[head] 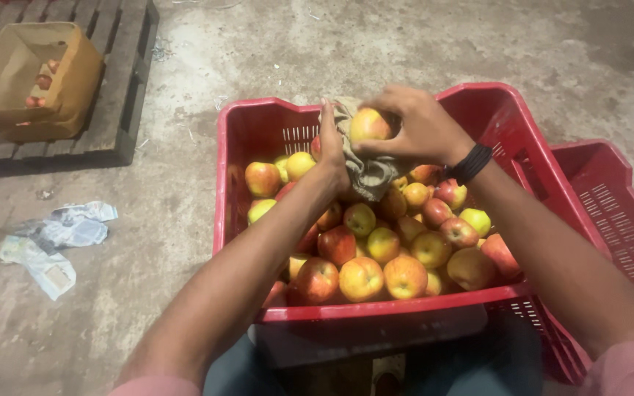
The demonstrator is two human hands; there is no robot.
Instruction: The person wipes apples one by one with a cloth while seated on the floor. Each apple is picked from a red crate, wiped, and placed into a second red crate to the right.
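A red plastic crate in front of me holds several red-and-yellow apples. Above its far side my right hand grips one yellow-red apple from the right. My left hand holds a grey-beige cloth against that apple, the cloth draping down below it. A black band sits on my right wrist.
A second red crate stands to the right, partly under the first. A wooden pallet at the top left carries a cardboard box with a few apples inside. Crumpled paper lies on the concrete floor at the left.
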